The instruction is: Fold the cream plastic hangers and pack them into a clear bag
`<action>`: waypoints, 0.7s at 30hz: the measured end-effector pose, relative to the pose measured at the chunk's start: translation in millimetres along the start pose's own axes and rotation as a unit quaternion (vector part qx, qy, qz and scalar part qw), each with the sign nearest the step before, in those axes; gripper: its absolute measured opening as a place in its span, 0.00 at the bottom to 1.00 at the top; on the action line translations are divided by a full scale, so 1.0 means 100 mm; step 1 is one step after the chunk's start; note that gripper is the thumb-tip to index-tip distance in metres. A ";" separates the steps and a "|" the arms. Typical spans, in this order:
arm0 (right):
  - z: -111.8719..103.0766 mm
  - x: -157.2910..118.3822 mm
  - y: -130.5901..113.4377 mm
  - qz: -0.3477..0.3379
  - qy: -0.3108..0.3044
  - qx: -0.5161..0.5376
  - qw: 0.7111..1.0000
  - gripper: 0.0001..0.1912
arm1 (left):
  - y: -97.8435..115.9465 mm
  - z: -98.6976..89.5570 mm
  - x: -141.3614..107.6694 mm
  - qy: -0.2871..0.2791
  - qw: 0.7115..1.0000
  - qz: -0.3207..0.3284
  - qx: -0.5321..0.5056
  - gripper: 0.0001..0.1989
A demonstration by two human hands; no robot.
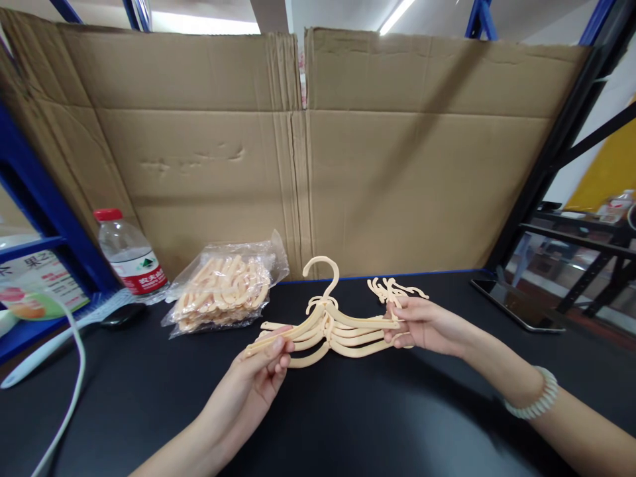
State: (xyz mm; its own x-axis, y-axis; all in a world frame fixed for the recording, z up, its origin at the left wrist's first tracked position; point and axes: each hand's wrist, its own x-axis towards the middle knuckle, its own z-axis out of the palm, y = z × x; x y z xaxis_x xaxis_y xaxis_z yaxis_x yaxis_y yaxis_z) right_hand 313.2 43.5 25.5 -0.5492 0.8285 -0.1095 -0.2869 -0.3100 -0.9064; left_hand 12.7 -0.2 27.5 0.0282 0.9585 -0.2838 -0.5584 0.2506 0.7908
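Hanger (pixel 325 307), one arm end pinched in my left hand (pixel 263 368), other in my right hand (pixel 424 324); more hangers (pixel 356 352) close beneath it, plastic bag (pixel 226 285) farther back on bench (pixel 338 424).

Single head-worn view, forward and down onto nearby hands (pixel 263 366) (pixel 430 323) (far edges apparently stretched)

A ceiling tube (pixel 396 16) glares — diagonal shadow (pixel 431 122) streaks the cardboard (pixel 199 152).

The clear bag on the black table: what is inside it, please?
Inside the clear bag, many cream-coloured curved pieces lie heaped together. The front and top ones cover the others, so their full shapes and number cannot be seen.
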 end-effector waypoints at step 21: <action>0.01 0.02 0.04 -0.073 0.043 -0.019 0.996 0.13 | 0.01 0.03 -0.02 0.020 1.000 0.007 -0.013 0.12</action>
State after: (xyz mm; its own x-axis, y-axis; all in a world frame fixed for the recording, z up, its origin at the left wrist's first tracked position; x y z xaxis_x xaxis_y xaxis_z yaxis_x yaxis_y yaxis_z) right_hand 310.3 43.3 22.3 -0.4332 0.9013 -0.0086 -0.3272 -0.1662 -0.9302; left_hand 14.3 -1.5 30.4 -0.0131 0.9554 -0.2952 -0.5807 0.2331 0.7801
